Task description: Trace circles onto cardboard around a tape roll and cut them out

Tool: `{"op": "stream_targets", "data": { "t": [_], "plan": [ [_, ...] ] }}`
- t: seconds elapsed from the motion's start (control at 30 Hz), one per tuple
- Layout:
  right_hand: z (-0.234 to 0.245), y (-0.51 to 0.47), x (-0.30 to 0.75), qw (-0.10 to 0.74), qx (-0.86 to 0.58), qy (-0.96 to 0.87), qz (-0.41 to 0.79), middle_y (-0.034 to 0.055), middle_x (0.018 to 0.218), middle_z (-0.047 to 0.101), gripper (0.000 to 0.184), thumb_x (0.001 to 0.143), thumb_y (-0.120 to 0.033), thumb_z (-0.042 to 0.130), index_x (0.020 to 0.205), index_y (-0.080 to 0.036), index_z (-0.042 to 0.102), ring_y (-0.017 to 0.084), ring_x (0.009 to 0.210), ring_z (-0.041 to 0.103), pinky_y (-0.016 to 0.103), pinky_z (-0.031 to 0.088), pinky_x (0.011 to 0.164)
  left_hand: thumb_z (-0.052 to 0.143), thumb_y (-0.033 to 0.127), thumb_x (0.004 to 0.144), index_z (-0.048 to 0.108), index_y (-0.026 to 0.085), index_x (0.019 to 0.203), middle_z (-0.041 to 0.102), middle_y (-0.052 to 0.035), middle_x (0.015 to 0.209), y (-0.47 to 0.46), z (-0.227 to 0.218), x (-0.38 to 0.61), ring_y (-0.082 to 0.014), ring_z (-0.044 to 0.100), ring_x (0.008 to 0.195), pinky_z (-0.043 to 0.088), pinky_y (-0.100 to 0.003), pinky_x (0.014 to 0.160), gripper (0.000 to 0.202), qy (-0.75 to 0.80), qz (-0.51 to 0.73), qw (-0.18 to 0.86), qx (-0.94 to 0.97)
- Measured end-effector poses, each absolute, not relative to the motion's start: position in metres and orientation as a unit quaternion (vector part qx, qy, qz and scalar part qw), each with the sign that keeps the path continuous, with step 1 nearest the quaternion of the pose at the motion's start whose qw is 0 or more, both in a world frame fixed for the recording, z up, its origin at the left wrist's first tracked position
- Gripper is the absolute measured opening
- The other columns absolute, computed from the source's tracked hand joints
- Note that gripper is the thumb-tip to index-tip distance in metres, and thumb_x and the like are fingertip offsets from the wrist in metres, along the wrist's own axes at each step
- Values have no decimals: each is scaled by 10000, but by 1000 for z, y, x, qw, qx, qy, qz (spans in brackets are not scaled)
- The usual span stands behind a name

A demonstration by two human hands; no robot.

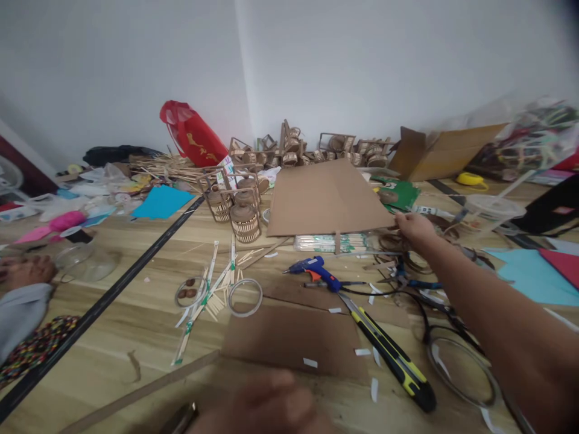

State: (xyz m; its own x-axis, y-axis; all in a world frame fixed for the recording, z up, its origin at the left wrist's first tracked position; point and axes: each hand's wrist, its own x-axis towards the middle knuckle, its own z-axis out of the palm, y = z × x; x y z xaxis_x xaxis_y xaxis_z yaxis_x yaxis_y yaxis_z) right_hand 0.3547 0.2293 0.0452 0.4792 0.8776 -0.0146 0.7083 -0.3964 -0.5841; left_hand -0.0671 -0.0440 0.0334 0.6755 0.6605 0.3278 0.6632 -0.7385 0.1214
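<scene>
- Right hand [414,230] is stretched out from the 4 o'clock side of the view. Its fingers are pinched on the near right corner of the cardboard sheet [325,199], thumb on top.
- Cardboard sheet sits a little above frame centre, plain brown. Its near edge is over a pack of chopsticks [330,243].
- Left hand [266,407] is at 6 o'clock, low in frame and badly blurred, so I cannot tell if its fingers are open or closed.
- Flat cardboard piece [294,340] lies on the floor at 12 o'clock of the left hand, with white scraps on it.
- Glue gun [316,271] — blue, at 6 o'clock of the sheet, lying on the floor.
- Utility knife [389,355] — yellow and black, at 5 o'clock of the glue gun.
- Tape ring [245,297] is at 8 o'clock of the glue gun, beside loose sticks.
- Small stick cages [244,220] are at 9 o'clock of the sheet, just beside it.
- Red bag [194,137] is at 11 o'clock of the sheet, near the wall.
- Open box [434,154] is at 2 o'clock of the sheet.
</scene>
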Motion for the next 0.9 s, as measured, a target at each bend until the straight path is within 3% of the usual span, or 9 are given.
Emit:
{"op": "stream_targets", "data": {
  "t": [0.07, 0.13, 0.2, 0.37, 0.43, 0.5, 0.57, 0.73, 0.9],
  "plan": [
    [49, 220, 362, 223, -829, -493, 138, 85, 1142, 703, 273, 1030, -359, 593, 1187, -148, 665, 211, 950, 706, 399, 604, 819, 564, 495, 989, 645, 346, 1239, 697, -48, 1283, -25, 32, -58, -257, 623, 1178, 570, -449, 1002, 302, -327, -178, -2, -928],
    [54, 210, 366, 197, -827, -517, 96, 87, 1145, 703, 284, 1022, -377, 605, 1177, -148, 669, 223, 974, 702, 414, 593, 844, 593, 588, 943, 644, 195, 1234, 698, -135, 1289, -6, 32, -48, -307, 613, 1209, 554, -470, 1019, 491, -330, -155, -13, -931],
    [57, 198, 365, 182, -814, -550, 39, 104, 1211, 681, 315, 1014, -400, 609, 1192, -147, 666, 259, 1076, 674, 467, 555, 930, 669, 649, 861, 656, 166, 1203, 690, -155, 1307, 12, 33, -44, -336, 618, 1203, 550, -488, 996, 592, -363, -95, -15, -927],
    [53, 148, 332, 176, -701, -689, -54, 155, 1320, 651, 306, 972, -334, 628, 1207, -140, 658, 332, 1275, 551, 567, 369, 1114, 699, 328, 923, 690, 174, 1111, 734, -133, 1150, 37, 31, -67, -318, 660, 1093, 530, -456, 939, 243, -504, -3, 15, -864],
    [45, 116, 308, 160, -612, -774, -34, 180, 1205, 731, 209, 929, -294, 644, 1054, -146, 724, 338, 1268, 563, 483, 381, 1122, 635, 184, 933, 716, 174, 999, 752, -126, 1034, 39, 27, -82, -318, 685, 1006, 532, -449, 889, 105, -537, 17, 25, -843],
    [33, 80, 284, 146, -532, -834, -10, 117, 1164, 773, 200, 924, -340, 629, 1025, -219, 753, 348, 1282, 567, 512, 391, 1114, 580, 112, 933, 725, 189, 937, 755, -116, 992, 39, 23, -93, -313, 693, 976, 526, -434, 868, 164, -559, 37, 32, -828],
    [20, 46, 263, 134, -468, -873, 12, 66, 1193, 771, 226, 966, -378, 576, 1045, -272, 760, 319, 1255, 601, 513, 436, 1080, 542, 96, 943, 728, 189, 933, 750, -124, 1004, 34, 21, -98, -316, 687, 988, 518, -430, 864, 208, -570, 51, 37, -819],
    [-8, -4, 236, 138, -375, -916, -35, 101, 1169, 778, 296, 1023, -301, 476, 1155, -238, 734, 338, 1140, 688, 591, 523, 981, 534, 114, 967, 725, 152, 988, 728, -152, 1046, 10, 18, -96, -344, 650, 1045, 507, -471, 883, 196, -564, 67, 35, -822],
    [-12, -13, 230, 121, -351, -928, -42, 77, 1110, 798, 265, 1011, -272, 475, 1080, -261, 730, 313, 1053, 740, 546, 592, 892, 601, 107, 947, 726, 161, 970, 726, -128, 1078, -9, 10, -97, -318, 644, 1067, 521, -445, 893, 138, -559, 66, 11, -827]
  ]
}}
